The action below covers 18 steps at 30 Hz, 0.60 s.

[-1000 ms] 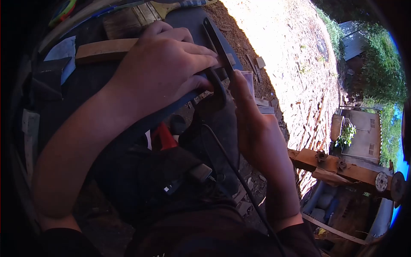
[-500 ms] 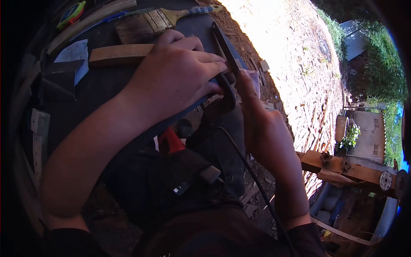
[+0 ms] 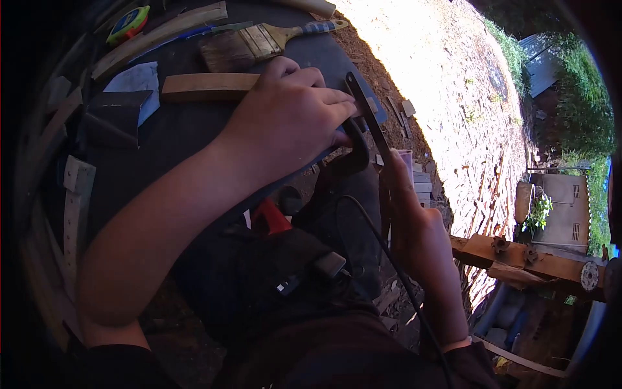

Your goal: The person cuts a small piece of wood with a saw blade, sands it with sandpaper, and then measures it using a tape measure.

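Note:
My right hand is closed round the near end of a flat, dark metal file, index finger laid along it. The file's far end has a small hole. A curved strip of wood lies on the dark tabletop and runs under my left hand. The fingers of that hand are bent and pressed together at the strip's far end, beside the file; their exact hold is partly hidden. Just below these fingertips, a black curved clamp-like piece sits at the table edge.
A wide paintbrush, a tape measure and sheets of sandpaper lie on the table. A cable hangs before my body. Wood scraps cover the ground, and a wooden beam stands at right.
My right hand has drawn the file back toward my body, across the end of the wood. My left hand stays at the same spot on the table. The whole view has shifted slightly.

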Motion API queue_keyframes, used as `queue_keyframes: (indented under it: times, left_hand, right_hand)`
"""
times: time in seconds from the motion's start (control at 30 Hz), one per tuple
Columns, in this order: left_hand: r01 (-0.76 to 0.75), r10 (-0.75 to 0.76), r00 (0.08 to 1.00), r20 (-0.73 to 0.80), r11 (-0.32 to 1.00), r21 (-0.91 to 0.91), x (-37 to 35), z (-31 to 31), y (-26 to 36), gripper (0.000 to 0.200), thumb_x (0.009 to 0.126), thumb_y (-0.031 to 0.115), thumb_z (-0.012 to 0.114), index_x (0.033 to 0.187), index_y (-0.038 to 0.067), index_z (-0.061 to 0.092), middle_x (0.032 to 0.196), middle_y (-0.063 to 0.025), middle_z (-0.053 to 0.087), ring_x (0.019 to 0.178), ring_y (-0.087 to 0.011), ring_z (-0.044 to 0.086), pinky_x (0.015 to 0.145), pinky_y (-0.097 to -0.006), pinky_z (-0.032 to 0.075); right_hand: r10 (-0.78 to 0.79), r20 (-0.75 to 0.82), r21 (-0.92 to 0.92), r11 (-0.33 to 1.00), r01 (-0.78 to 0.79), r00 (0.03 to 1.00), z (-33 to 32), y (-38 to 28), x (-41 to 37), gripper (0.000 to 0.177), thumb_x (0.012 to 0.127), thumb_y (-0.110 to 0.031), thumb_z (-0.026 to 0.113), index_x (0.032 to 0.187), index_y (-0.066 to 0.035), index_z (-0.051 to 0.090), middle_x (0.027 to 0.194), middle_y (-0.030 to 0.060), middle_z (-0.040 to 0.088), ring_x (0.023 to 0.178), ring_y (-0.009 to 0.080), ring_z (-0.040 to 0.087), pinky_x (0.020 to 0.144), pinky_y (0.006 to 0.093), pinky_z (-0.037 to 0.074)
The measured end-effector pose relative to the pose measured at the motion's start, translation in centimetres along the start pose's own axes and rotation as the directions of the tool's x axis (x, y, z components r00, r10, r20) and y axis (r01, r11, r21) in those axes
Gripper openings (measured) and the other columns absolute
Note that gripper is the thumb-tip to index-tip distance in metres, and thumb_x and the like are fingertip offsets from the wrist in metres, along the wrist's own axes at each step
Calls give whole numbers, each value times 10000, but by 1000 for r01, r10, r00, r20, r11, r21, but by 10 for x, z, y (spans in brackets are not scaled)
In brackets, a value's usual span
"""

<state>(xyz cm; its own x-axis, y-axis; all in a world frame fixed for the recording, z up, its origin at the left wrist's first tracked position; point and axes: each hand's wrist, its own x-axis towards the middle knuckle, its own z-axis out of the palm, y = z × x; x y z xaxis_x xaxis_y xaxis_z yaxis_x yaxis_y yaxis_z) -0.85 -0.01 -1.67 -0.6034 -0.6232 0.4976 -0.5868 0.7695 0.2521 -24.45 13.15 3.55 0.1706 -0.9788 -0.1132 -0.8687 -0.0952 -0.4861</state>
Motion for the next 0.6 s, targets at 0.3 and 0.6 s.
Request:
queue_keyframes:
  times: [0.3,0.6]
  left_hand:
    - [-37,37,999,-7,999,-10,-2,0,1,429,836,270,838,1245,166,761,1253,59,761,1093,-161,655,1057,-420,430]
    - [-37,37,999,-19,999,1,0,2,0,418,834,254,837,1237,167,767,1263,36,761,1122,-178,667,1064,-427,433]
  right_hand:
    - [83,81,-65,995,-77,993,0,-5,16,696,1022,34,501,1670,-117,297,1260,338,675,1112,452,706,832,487,596]
    - [240,159,-184,960,-210,958,-7,-22,54,698,1014,26,523,1664,-136,326,1230,341,700,1039,460,740,793,488,606]
